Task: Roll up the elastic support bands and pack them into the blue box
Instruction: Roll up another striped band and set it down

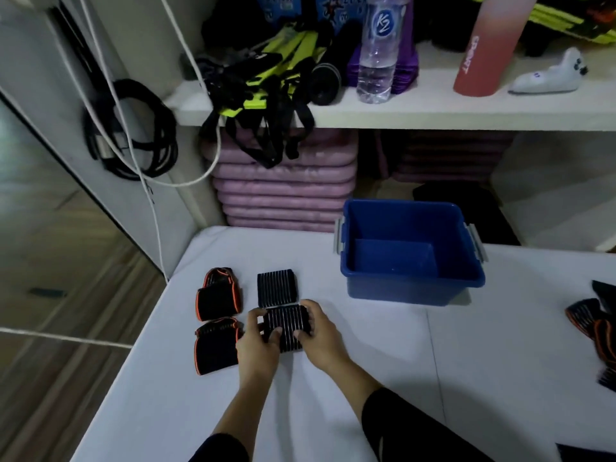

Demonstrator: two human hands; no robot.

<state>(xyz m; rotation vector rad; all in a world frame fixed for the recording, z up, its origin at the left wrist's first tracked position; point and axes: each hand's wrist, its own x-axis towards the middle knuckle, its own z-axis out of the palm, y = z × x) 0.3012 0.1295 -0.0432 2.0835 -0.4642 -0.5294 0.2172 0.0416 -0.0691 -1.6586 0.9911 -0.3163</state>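
Note:
A black ribbed elastic band [286, 325] lies on the white table [400, 378] in front of me. My left hand [258, 341] grips its left edge and my right hand [316, 331] grips its right edge, fingers curled over it. A second black ribbed band [276, 287] lies flat just behind it. Two black bands with orange trim [218, 293] [216, 343] sit to the left. The blue box [411, 288] stands open at the back right of the bands, and its inside looks bare.
More black and orange bands [596, 323] lie at the table's right edge. Behind the table is a shelf [433, 111] with a water bottle [378, 51], a pink bottle [486, 48] and green-black straps [266, 88]. Purple mats [283, 185] are stacked below. Cables [133, 128] hang at left.

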